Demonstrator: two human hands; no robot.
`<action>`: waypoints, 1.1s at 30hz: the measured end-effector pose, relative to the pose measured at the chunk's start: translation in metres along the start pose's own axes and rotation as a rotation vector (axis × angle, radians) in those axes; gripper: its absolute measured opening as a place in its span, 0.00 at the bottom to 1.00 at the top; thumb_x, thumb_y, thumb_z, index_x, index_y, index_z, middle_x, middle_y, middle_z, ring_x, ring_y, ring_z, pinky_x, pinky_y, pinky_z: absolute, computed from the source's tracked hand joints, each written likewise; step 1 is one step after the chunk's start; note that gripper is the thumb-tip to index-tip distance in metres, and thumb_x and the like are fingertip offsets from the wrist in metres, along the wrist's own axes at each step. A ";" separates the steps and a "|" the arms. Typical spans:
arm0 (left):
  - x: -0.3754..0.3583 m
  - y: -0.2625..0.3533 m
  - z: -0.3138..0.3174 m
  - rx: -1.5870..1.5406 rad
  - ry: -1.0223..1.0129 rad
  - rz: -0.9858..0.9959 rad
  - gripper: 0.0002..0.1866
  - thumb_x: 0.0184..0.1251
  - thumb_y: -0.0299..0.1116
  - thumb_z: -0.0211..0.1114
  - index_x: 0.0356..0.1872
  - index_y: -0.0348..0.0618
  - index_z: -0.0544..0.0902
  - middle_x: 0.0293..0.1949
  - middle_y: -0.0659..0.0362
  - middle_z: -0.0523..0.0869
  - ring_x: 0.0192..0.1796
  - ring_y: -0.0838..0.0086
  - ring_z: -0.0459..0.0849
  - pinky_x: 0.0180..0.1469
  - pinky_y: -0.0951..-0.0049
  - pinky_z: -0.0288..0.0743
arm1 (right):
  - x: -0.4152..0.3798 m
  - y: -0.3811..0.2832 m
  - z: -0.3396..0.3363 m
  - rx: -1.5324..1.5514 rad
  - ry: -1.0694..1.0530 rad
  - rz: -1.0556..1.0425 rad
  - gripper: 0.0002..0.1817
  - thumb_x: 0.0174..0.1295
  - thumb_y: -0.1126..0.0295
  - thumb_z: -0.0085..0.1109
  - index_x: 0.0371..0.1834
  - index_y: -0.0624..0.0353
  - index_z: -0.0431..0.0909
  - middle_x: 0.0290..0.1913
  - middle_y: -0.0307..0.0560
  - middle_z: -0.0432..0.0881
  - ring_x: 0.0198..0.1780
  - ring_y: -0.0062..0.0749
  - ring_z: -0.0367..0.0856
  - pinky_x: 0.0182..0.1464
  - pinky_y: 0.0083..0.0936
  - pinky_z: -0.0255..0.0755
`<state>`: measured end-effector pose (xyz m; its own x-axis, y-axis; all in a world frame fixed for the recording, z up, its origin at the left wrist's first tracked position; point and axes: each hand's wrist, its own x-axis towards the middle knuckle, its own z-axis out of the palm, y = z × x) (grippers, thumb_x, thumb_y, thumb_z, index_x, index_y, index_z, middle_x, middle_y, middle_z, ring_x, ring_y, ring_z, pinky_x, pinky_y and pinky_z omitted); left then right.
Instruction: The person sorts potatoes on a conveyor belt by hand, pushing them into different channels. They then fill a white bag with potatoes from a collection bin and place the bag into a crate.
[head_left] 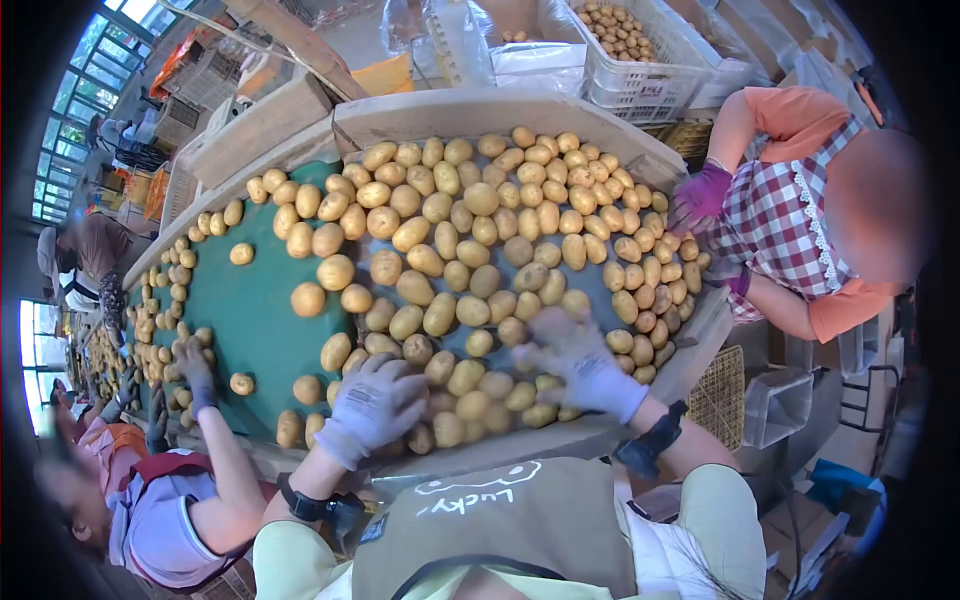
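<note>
Many yellow-brown potatoes [480,228] lie spread over the grey end of a sorting table [400,110] and onto its green belt [240,310]. My left hand [375,405], in a whitish glove, rests over potatoes at the near edge, its fingers spread and pointing right. My right hand [580,365], gloved alike, is over the potatoes to the right, fingers apart and somewhat blurred. Between the two hands several potatoes are smeared by motion. Neither hand is closed round a potato.
A co-worker's purple-gloved hand [702,198] touches the potatoes at the right end. At the left, another co-worker's gloved hand [193,370] reaches over the belt. White crates [640,85] stand beyond the far edge, and a yellow crate [718,400] is at the lower right.
</note>
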<state>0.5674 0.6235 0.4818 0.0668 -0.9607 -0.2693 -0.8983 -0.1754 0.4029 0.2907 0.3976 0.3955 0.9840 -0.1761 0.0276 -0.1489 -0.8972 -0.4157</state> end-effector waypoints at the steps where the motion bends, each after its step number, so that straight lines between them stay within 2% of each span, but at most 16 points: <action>1: -0.005 -0.005 -0.006 0.029 0.010 -0.022 0.16 0.65 0.46 0.71 0.48 0.52 0.92 0.53 0.56 0.89 0.67 0.51 0.80 0.72 0.47 0.70 | 0.008 0.016 -0.004 -0.004 0.007 -0.005 0.30 0.57 0.47 0.72 0.66 0.30 0.83 0.71 0.49 0.73 0.74 0.56 0.69 0.73 0.73 0.56; 3: -0.009 -0.009 -0.008 0.058 0.026 -0.046 0.15 0.66 0.46 0.70 0.48 0.52 0.92 0.50 0.56 0.90 0.68 0.50 0.80 0.74 0.46 0.68 | 0.027 0.047 -0.013 0.002 0.027 0.346 0.13 0.63 0.58 0.64 0.48 0.47 0.84 0.53 0.39 0.83 0.56 0.43 0.82 0.66 0.56 0.69; 4: -0.010 -0.012 -0.004 0.093 0.067 -0.038 0.15 0.67 0.47 0.70 0.48 0.53 0.93 0.48 0.56 0.90 0.69 0.50 0.79 0.76 0.44 0.66 | 0.040 0.054 -0.031 -0.079 0.232 0.108 0.11 0.66 0.60 0.60 0.48 0.49 0.84 0.49 0.42 0.86 0.52 0.46 0.84 0.63 0.54 0.71; 5: -0.010 -0.014 -0.002 0.131 0.112 -0.029 0.15 0.68 0.47 0.69 0.48 0.53 0.93 0.46 0.56 0.91 0.70 0.50 0.79 0.78 0.41 0.63 | 0.068 0.060 -0.040 0.010 0.333 0.166 0.13 0.70 0.63 0.56 0.53 0.51 0.85 0.47 0.47 0.88 0.51 0.52 0.86 0.60 0.54 0.74; 7: -0.002 -0.007 -0.002 0.137 0.095 -0.060 0.16 0.68 0.48 0.69 0.48 0.53 0.93 0.46 0.55 0.91 0.70 0.50 0.79 0.79 0.39 0.62 | 0.125 0.074 -0.049 0.138 0.467 0.144 0.17 0.74 0.65 0.53 0.61 0.54 0.83 0.50 0.54 0.89 0.53 0.59 0.86 0.60 0.52 0.77; 10: 0.003 -0.003 0.002 0.152 0.078 -0.111 0.17 0.68 0.51 0.68 0.49 0.55 0.93 0.46 0.56 0.91 0.71 0.50 0.78 0.79 0.35 0.59 | 0.218 0.107 -0.047 0.222 0.407 0.195 0.20 0.72 0.65 0.58 0.64 0.57 0.83 0.56 0.62 0.87 0.59 0.56 0.86 0.63 0.48 0.78; 13: 0.000 -0.003 0.007 0.131 0.131 -0.083 0.18 0.67 0.54 0.69 0.48 0.59 0.94 0.45 0.57 0.91 0.70 0.50 0.79 0.76 0.34 0.63 | 0.270 0.111 -0.038 0.048 -0.043 0.367 0.28 0.64 0.60 0.64 0.68 0.54 0.78 0.58 0.64 0.86 0.60 0.59 0.86 0.61 0.51 0.80; 15: -0.001 -0.004 0.004 0.105 0.136 -0.119 0.17 0.67 0.54 0.69 0.48 0.59 0.94 0.45 0.57 0.91 0.70 0.50 0.80 0.76 0.34 0.64 | 0.268 0.101 -0.046 -0.035 -0.181 0.359 0.35 0.58 0.57 0.69 0.71 0.49 0.74 0.59 0.64 0.85 0.61 0.63 0.85 0.59 0.53 0.81; 19: -0.001 0.000 0.008 0.073 0.144 -0.169 0.18 0.67 0.54 0.69 0.47 0.58 0.94 0.43 0.57 0.91 0.70 0.49 0.79 0.74 0.34 0.66 | 0.264 0.121 -0.054 0.075 -0.335 0.334 0.38 0.58 0.54 0.71 0.73 0.48 0.74 0.66 0.65 0.82 0.65 0.60 0.83 0.65 0.46 0.78; 22: -0.004 -0.001 0.005 0.091 0.160 -0.162 0.18 0.66 0.54 0.70 0.46 0.56 0.94 0.42 0.58 0.91 0.69 0.49 0.80 0.72 0.35 0.68 | 0.247 0.132 -0.049 0.335 -0.332 0.322 0.37 0.58 0.50 0.69 0.72 0.48 0.75 0.66 0.61 0.83 0.66 0.59 0.83 0.67 0.46 0.76; 24: -0.006 -0.004 0.005 0.088 0.182 -0.125 0.17 0.64 0.53 0.70 0.46 0.56 0.94 0.43 0.58 0.91 0.67 0.51 0.81 0.69 0.38 0.71 | 0.231 0.122 -0.049 0.348 -0.303 0.234 0.37 0.58 0.50 0.71 0.71 0.51 0.75 0.66 0.61 0.83 0.66 0.58 0.83 0.66 0.46 0.76; 26: -0.007 -0.005 0.008 0.076 0.192 -0.109 0.17 0.63 0.52 0.71 0.46 0.56 0.94 0.43 0.58 0.91 0.66 0.52 0.81 0.68 0.39 0.72 | 0.215 0.109 -0.048 0.362 -0.329 0.263 0.36 0.59 0.52 0.73 0.70 0.51 0.75 0.66 0.59 0.83 0.67 0.56 0.82 0.67 0.44 0.76; 28: -0.007 -0.006 0.011 0.123 0.228 -0.104 0.17 0.63 0.52 0.71 0.46 0.55 0.94 0.43 0.59 0.91 0.66 0.53 0.81 0.67 0.40 0.72 | 0.194 0.114 -0.041 0.592 -0.105 0.250 0.36 0.60 0.54 0.73 0.72 0.50 0.75 0.66 0.58 0.82 0.68 0.55 0.81 0.67 0.43 0.76; 29: -0.006 -0.007 0.011 0.117 0.234 -0.109 0.17 0.63 0.52 0.71 0.46 0.55 0.94 0.43 0.59 0.91 0.66 0.53 0.81 0.67 0.40 0.72 | 0.187 0.110 -0.051 0.665 -0.107 0.264 0.36 0.61 0.58 0.73 0.73 0.50 0.74 0.64 0.57 0.83 0.68 0.53 0.81 0.67 0.41 0.77; 32: -0.004 -0.009 0.009 0.096 0.240 -0.105 0.18 0.63 0.52 0.71 0.46 0.55 0.94 0.43 0.58 0.91 0.67 0.52 0.81 0.67 0.40 0.72 | 0.177 0.106 -0.065 0.456 -0.107 0.113 0.35 0.60 0.61 0.72 0.73 0.51 0.75 0.64 0.58 0.82 0.65 0.55 0.81 0.66 0.43 0.78; 33: -0.004 -0.009 0.009 0.073 0.213 -0.112 0.18 0.63 0.52 0.71 0.46 0.54 0.94 0.44 0.57 0.91 0.67 0.53 0.81 0.68 0.39 0.71 | 0.179 0.098 -0.081 0.179 -0.250 0.108 0.34 0.61 0.65 0.69 0.74 0.51 0.74 0.64 0.59 0.81 0.60 0.58 0.83 0.62 0.48 0.79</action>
<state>0.5716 0.6313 0.4715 0.2510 -0.9611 -0.1155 -0.9085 -0.2751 0.3145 0.4448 0.2451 0.4327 0.9605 -0.1414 -0.2399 -0.2556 -0.7894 -0.5581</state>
